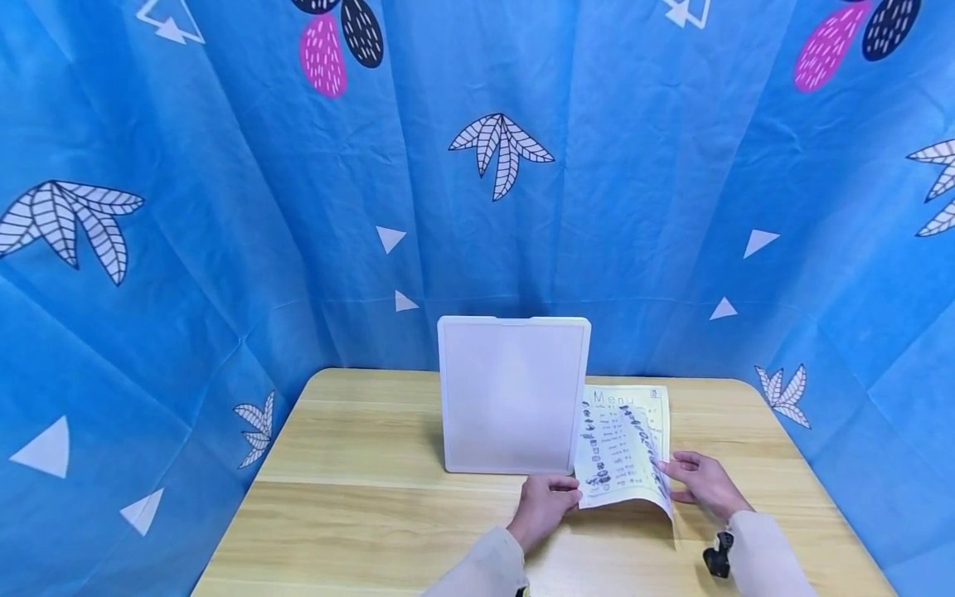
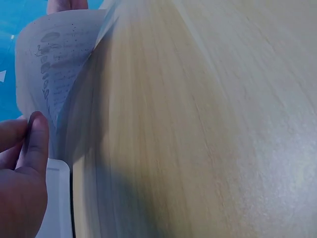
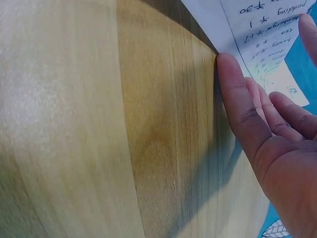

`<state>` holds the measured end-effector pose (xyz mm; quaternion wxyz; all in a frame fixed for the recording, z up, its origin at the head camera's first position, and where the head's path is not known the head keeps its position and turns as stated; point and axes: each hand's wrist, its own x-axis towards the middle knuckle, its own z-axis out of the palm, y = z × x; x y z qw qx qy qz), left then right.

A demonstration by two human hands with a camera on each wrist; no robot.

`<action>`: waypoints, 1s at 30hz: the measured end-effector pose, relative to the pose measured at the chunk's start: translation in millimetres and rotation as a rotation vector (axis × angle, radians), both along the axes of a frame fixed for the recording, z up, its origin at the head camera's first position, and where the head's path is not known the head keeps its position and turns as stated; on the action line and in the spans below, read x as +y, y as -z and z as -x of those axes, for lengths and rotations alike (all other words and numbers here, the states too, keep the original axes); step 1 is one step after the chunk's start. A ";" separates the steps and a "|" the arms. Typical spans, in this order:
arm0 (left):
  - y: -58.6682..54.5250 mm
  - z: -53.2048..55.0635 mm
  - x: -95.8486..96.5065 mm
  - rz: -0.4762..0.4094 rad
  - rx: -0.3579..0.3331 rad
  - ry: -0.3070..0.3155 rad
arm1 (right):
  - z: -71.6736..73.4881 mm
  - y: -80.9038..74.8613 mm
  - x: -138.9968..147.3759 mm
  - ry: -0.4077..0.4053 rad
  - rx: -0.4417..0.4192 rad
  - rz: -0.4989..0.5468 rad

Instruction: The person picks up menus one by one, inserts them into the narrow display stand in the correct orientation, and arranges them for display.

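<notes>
A paper menu (image 1: pixel 618 477) with small drawings and handwritten prices lies on the right part of the table, its near side lifted and curved. Whether it is one bent sheet or two overlapping ones I cannot tell. My left hand (image 1: pixel 543 507) pinches its near left corner between thumb and fingers, as the left wrist view also shows at the paper (image 2: pixel 59 59). At the right edge is my right hand (image 1: pixel 705 482), its fingers spread and fairly straight. In the right wrist view the thumb (image 3: pixel 233 84) touches the paper's edge.
A white rectangular board (image 1: pixel 515 398) stands upright just left of the menu, near the back of the wooden table (image 1: pixel 351 489). Blue patterned cloth (image 1: pixel 358 207) hangs behind and at both sides. A small black device (image 1: pixel 719 555) sits at the right wrist.
</notes>
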<state>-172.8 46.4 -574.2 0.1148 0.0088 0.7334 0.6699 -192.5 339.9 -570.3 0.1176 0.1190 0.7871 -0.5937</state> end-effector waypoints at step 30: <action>-29.3 8.5 -6.8 -0.057 0.059 0.025 | 0.5 -3.5 6.6 -0.025 -0.016 -0.004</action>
